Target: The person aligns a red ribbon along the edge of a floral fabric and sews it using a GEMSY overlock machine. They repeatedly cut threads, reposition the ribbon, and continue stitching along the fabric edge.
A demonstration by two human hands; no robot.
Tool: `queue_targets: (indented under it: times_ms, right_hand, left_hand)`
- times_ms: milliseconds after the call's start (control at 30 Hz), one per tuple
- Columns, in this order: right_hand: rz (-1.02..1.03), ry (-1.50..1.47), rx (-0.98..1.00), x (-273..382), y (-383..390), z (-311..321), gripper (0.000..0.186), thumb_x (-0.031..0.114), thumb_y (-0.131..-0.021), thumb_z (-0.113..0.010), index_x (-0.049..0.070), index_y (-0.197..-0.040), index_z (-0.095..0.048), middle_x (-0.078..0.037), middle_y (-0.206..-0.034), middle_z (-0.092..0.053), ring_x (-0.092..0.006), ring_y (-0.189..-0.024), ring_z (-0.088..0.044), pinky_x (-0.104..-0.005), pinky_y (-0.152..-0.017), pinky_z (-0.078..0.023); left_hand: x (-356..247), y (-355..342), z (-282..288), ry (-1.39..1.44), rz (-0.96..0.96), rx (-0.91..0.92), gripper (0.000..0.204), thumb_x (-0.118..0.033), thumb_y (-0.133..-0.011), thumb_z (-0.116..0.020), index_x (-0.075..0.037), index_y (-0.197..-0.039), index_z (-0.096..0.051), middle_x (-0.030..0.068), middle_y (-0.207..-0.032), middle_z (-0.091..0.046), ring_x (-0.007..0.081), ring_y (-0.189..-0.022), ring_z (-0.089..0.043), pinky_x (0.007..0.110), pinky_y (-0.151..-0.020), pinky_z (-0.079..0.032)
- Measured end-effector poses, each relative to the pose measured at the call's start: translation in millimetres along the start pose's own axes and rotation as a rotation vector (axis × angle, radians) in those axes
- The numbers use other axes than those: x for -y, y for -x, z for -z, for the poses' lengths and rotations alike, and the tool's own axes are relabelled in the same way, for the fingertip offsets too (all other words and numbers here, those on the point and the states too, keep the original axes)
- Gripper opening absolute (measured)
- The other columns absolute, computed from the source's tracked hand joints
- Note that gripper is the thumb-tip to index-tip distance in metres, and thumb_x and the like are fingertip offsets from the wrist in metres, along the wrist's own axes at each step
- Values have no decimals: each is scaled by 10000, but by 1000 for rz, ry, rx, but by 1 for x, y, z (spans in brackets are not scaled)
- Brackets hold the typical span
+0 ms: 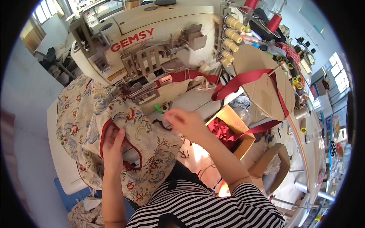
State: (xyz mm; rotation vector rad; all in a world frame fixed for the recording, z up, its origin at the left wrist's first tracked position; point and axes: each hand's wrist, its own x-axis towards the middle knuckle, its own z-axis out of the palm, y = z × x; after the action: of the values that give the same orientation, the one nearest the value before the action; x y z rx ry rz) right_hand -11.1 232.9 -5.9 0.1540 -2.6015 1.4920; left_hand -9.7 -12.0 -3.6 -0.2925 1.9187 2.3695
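A floral tapestry cloth with dark red binding drapes over the front of a white sewing machine and down towards my lap. My left hand is at the red-bound opening in the cloth, its fingers curled at the bound edge and gripping it. Smeared by motion, my right hand is raised right of the cloth, in front of the machine bed. Whether its fingers hold anything is unclear. Close to its fingertips is a small bright green piece. Red binding tape runs into the machine's folder.
An open cardboard box of piled red tape stands right of my right forearm. Behind it are a round cardboard disc and many thread cones. More floral cloth lies at the lower left, by the white table edge.
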Motion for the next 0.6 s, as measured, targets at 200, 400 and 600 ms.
queue_targets:
  times_ms: [200, 400, 600]
  right_hand:
    - [89, 508, -491, -22, -25, 82, 302, 192, -847, -614, 132, -1130, -531, -98, -606, -599, -272, -513, -602, -384, -491, -467]
    - [152, 493, -587, -10, -30, 70, 265, 158, -871, -595, 93, -1119, -527, -83, -762, -623, -213, -594, -601, -336, -518, -463]
    - [45, -218, 164, 10, -11, -24, 342, 293, -909, -569, 29, -1125, -554, -96, -1031, -621, -136, -915, -577, -267, -790, -453]
  left_hand:
    - [6, -1, -5, 63, 23, 86, 316, -167, -890, -611, -20, -1152, -514, 18, -997, -576, 108, -907, -558, 255, -812, -443]
    - [15, 0, 3, 91, -44, 231, 311, -146, -914, -562, 1, -1185, -517, 55, -1116, -597, 131, -1007, -557, 262, -907, -413]
    - [6, 2, -6, 122, 18, 201, 339, -181, -938, -536, 4, -1219, -491, 61, -1150, -577, 124, -1019, -541, 270, -903, -415]
